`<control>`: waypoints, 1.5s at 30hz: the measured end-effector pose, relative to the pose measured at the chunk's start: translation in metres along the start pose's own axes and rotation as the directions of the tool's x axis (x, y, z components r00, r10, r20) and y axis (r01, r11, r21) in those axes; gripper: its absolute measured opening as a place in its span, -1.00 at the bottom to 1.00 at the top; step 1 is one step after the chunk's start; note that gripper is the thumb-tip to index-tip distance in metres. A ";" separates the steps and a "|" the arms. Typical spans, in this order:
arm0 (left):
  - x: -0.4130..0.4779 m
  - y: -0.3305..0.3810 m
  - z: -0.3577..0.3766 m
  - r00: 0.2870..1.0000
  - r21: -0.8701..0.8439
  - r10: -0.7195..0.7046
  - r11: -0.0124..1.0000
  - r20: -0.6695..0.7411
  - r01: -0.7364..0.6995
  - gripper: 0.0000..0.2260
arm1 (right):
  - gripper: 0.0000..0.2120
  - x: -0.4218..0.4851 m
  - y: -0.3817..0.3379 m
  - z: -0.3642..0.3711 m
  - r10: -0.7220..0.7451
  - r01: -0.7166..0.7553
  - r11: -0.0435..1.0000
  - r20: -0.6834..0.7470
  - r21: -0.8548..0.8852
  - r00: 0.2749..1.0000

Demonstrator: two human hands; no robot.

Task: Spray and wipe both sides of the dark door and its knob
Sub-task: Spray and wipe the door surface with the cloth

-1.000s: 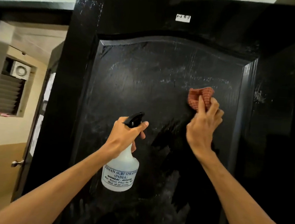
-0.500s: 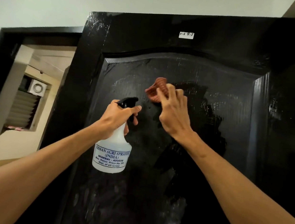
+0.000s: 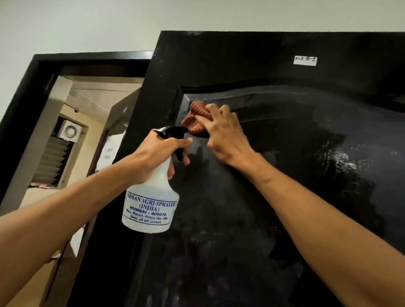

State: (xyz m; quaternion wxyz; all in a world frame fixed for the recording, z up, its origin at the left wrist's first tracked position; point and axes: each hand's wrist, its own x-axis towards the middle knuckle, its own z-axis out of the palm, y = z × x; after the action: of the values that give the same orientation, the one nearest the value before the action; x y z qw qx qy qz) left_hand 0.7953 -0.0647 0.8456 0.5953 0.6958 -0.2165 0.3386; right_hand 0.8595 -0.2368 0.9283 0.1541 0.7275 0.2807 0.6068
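Note:
The dark door [image 3: 289,208] fills the right of the view, its glossy panel streaked with wet smears. My right hand [image 3: 224,135] presses a reddish checked cloth [image 3: 195,120] against the upper left corner of the panel, fingers spread over it. My left hand [image 3: 157,154] grips the neck of a translucent spray bottle [image 3: 150,207] with a black trigger head, held upright just in front of the door's left stile. The door's knob is out of view.
A small white label [image 3: 305,60] sits near the door's top. Left of the door, a black frame [image 3: 18,114] opens onto a beige room with a louvred window and exhaust fan [image 3: 68,132]. Another dark door [image 3: 116,132] with paper sheets stands inside.
My right hand swept the cloth from the panel's right side across to its upper left corner. The view tilted up and left; the left hand kept the bottle.

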 end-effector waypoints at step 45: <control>-0.020 0.091 0.254 0.922 -0.142 0.050 0.990 0.384 0.006 -0.73 | -0.41 -0.217 0.239 -0.090 0.628 -0.629 0.772 -0.271 0.096 0.730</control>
State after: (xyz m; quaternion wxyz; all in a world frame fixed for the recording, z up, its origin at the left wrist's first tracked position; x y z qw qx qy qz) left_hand 0.7719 -0.3329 0.8778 0.5845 0.7028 -0.3607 0.1853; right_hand 0.8022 -0.5663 0.9102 -0.1015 0.6831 0.0368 0.7223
